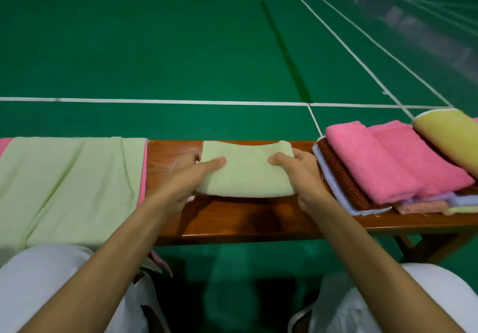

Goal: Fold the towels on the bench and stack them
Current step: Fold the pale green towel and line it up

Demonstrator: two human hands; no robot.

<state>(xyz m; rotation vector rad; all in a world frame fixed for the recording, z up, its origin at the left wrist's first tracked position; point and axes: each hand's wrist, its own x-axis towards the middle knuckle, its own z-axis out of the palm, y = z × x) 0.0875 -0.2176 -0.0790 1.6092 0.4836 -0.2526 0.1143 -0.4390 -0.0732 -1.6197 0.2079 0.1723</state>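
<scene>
Folded green towel (245,174) pinched at both ends, mid-bench (258,218).
The left hand (178,180) and right hand (307,177) each pinch it, thumb on top and fingers tucked under, probably to lift it flat. The stack (388,162) sits at 3 o'clock across bare wood. An unfolded towel (69,185) at 9 o'clock drapes over the near edge.

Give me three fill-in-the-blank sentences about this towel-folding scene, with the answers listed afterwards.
The small folded cloth towel held between the left hand and the right hand is pale ____ in colour.
The stack topped by folded pink terry towels sits on the brown wooden bench at the person's ____ side.
The green court floor beyond the bench carries ____ lines.
Missing words: green; right; white.
</scene>
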